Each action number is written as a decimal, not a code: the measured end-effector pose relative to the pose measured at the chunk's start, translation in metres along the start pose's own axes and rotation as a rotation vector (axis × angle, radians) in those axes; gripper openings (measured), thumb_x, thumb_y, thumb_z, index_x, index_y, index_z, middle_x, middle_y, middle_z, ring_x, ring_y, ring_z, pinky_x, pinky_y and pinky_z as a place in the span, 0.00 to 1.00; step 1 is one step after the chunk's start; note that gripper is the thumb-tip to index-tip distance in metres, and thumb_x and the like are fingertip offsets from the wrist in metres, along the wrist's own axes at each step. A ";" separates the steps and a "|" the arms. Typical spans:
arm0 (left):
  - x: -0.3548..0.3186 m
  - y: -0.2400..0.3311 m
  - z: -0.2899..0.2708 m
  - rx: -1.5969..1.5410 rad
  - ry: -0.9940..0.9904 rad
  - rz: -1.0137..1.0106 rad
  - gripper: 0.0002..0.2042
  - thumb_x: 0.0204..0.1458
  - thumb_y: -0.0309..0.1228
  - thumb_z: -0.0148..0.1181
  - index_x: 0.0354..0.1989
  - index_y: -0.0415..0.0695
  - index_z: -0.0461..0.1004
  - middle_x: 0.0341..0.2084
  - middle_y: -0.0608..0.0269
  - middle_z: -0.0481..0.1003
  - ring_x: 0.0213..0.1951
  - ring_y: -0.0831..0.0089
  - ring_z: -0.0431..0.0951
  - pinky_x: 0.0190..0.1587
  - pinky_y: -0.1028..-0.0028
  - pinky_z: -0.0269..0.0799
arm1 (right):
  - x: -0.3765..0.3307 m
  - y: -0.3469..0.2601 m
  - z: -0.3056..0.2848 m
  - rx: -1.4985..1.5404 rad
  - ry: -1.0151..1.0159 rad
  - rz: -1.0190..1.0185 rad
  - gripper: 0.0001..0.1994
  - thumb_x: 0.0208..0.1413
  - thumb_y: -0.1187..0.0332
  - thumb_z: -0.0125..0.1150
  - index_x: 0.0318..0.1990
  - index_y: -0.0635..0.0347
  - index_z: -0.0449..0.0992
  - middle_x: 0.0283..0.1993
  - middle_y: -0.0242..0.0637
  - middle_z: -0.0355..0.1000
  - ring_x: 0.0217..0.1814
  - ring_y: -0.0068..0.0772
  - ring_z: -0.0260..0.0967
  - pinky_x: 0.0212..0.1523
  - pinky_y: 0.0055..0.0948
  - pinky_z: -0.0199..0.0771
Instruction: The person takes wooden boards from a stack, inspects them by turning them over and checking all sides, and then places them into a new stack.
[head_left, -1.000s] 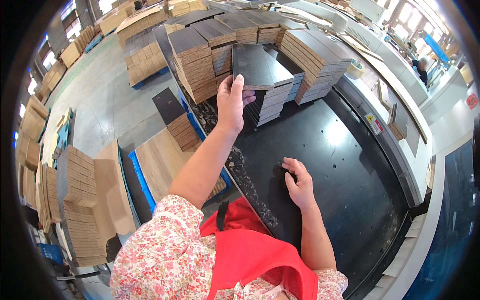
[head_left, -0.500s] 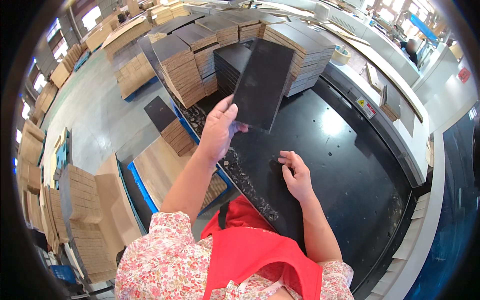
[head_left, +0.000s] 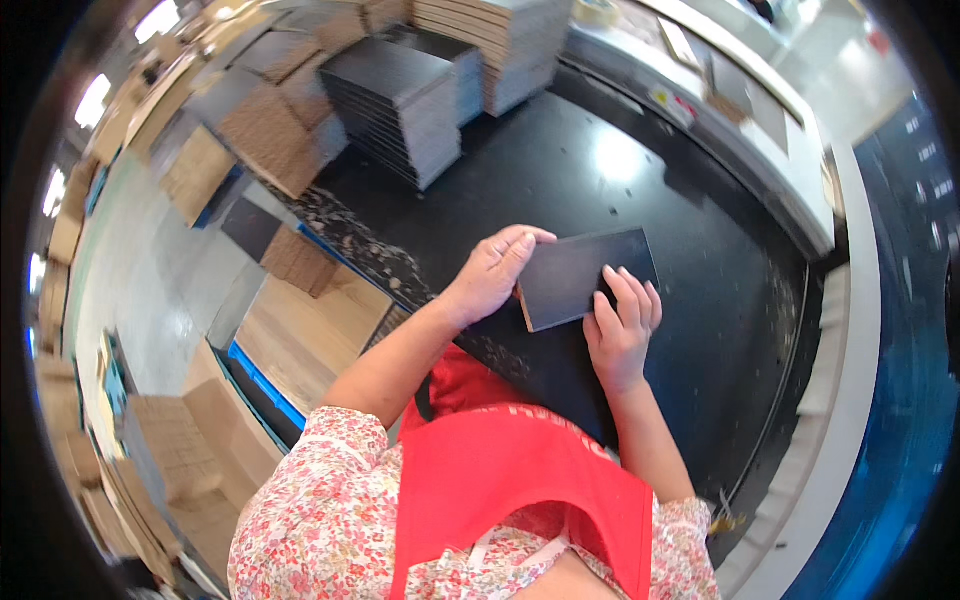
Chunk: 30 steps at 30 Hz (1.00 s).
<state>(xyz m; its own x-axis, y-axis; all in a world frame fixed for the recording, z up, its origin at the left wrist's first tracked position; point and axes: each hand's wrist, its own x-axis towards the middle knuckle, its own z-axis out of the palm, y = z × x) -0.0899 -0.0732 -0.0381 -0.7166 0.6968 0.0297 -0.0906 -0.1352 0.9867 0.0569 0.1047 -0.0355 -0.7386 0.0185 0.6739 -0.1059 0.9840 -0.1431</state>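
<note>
Over the black work surface, a thin black rectangular board [head_left: 575, 275] lies about level in front of me. My left hand [head_left: 497, 270] is closed on the board's left end, thumb on top and the other fingers partly hidden. At the near right edge, my right hand [head_left: 622, 325] rests its fingers over the board's top face, with the thumb by the edge. Farther off, a stack of black boards [head_left: 395, 105] with grey edges stands on the same surface.
The black worktop [head_left: 720, 400] curves along a white machine frame [head_left: 770, 120] on the right. Taller stacks of brown-edged boards [head_left: 285, 125] stand at the far left. Left of the worktop, a pallet with a wood-coloured panel [head_left: 310, 335] sits on the floor.
My left hand has brought the board down and nearer, from upright before the stacks to nearly flat. My right hand has come onto its near edge. The view has shifted too.
</note>
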 end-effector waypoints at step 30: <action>0.109 -0.010 0.080 -0.349 -0.194 -0.036 0.17 0.56 0.41 0.51 0.44 0.40 0.76 0.37 0.56 0.77 0.38 0.72 0.78 0.43 0.71 0.76 | -0.006 0.054 -0.001 -0.008 0.222 0.223 0.20 0.29 0.79 0.72 0.37 0.53 0.78 0.51 0.33 0.70 0.56 0.37 0.64 0.64 0.45 0.59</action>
<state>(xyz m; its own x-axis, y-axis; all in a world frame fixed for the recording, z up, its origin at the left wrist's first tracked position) -0.1122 0.0606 -0.0316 -0.5679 0.8210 0.0591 -0.3662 -0.3163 0.8752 0.0565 0.1581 -0.0462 -0.5795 0.2711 0.7686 0.0482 0.9528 -0.2997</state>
